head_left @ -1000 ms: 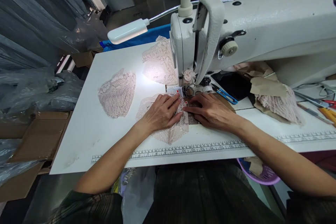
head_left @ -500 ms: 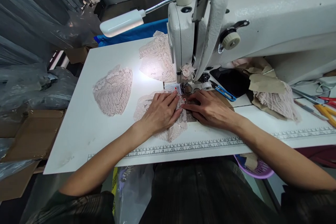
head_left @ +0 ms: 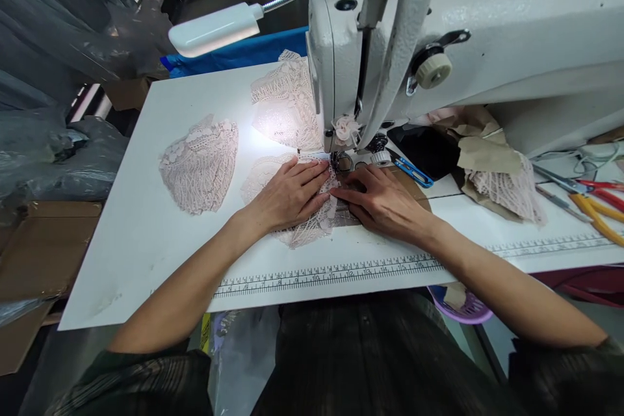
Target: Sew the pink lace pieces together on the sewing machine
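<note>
A pale pink lace piece [head_left: 312, 229] lies on the sewing machine bed, partly hidden by my hands. My left hand [head_left: 292, 194] rests flat on it, fingers stretched towards the presser foot [head_left: 336, 161], thumb apart. To the right of the foot, my right hand [head_left: 383, 200] has its fingers bent, the index fingertip at the lace's right edge; what lies under the fingers is mostly hidden. The sewing machine head [head_left: 334, 65] stands right behind both hands, with a pink fabric flower [head_left: 345, 130] on it.
Another lace piece [head_left: 201, 166] lies at the left, and more lace [head_left: 287, 104] under the lamp [head_left: 214, 29]. Blue thread snips [head_left: 413, 171], a black flat object [head_left: 424, 146] and orange-handled scissors [head_left: 597, 211] are at the right. A printed ruler [head_left: 336, 273] runs along the front edge.
The whole view has shifted slightly. My left hand and the lace under it sit a little further in towards the machine; my right hand stays close to the lace's edge.
</note>
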The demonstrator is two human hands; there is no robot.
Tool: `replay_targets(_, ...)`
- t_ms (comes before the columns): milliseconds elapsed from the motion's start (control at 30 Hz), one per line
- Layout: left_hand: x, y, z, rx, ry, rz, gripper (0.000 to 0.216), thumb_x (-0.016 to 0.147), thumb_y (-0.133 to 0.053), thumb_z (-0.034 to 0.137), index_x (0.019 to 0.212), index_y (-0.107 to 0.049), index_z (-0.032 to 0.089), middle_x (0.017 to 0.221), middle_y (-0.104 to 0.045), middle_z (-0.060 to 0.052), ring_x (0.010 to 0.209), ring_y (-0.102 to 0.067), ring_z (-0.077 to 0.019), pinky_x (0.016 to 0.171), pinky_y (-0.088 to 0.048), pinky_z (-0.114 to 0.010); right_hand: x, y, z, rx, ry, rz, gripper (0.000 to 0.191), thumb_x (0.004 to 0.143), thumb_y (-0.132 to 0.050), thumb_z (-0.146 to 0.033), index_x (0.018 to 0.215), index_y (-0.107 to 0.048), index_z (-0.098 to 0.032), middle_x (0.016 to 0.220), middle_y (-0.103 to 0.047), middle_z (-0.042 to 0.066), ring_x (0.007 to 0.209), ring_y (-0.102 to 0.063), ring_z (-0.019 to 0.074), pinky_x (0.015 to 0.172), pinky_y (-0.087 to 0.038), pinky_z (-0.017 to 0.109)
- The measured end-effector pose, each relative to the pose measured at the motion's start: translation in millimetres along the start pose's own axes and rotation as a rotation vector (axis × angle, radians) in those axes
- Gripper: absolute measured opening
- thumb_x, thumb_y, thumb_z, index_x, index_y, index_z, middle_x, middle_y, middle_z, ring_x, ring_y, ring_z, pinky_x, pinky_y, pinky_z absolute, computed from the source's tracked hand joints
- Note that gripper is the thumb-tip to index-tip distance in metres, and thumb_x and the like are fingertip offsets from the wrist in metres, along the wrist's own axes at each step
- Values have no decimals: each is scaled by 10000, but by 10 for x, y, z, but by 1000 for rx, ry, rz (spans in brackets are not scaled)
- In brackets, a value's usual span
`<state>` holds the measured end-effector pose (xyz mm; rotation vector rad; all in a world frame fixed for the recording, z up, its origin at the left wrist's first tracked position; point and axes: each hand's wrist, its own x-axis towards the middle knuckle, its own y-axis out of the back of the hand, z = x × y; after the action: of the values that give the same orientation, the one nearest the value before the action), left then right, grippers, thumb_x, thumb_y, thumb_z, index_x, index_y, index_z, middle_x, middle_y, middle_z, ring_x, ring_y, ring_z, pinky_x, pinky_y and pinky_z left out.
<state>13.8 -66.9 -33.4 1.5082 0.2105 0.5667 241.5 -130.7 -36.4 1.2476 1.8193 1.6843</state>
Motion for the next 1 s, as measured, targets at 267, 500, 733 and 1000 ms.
replay_targets(267, 10, -33, 40, 5, 17, 34, 413, 997, -409, 335, 1315, -546, 110, 1403, -519, -147, 1279, -506, -287, 1089, -383, -556, -14, -28, 33, 31, -8, 29, 314, 917, -502, -146, 1161, -677, -241, 1115, -563, 126, 1003, -489, 268, 853, -426, 425)
replay_targets(500, 14, -18, 51, 39, 3, 32, 423, 1002, -391, 345, 1290, -562, 86, 1394, -526, -160, 1262, -518, -292, 1074, -395, -547, -27, -78, 58, 84, -9, 60, 333, 905, -521, -147, 1181, -681, -243, 1091, -579, 120, 1012, -513, 269, 870, -453, 436)
replay_targets(733, 35, 1, 49, 54, -8, -25, 450, 1012, -358, 360, 1313, -540, 79, 1405, -514, -164, 1288, -499, -294, 1092, -373, -550, -23, -112, 92, 99, 3, 102, 315, 922, -501, -192, 1161, -698, -246, 1063, -583, 116, 976, -521, 264, 847, -462, 432)
replay_targets(1000, 49, 21, 46, 34, -9, -40, 454, 1011, -358, 362, 1315, -537, 77, 1400, -516, -172, 1280, -507, -304, 1093, -378, -576, -12, -91, 73, 140, -26, 86, 315, 914, -510, -188, 1158, -702, -240, 1069, -582, 114, 995, -522, 266, 869, -460, 434)
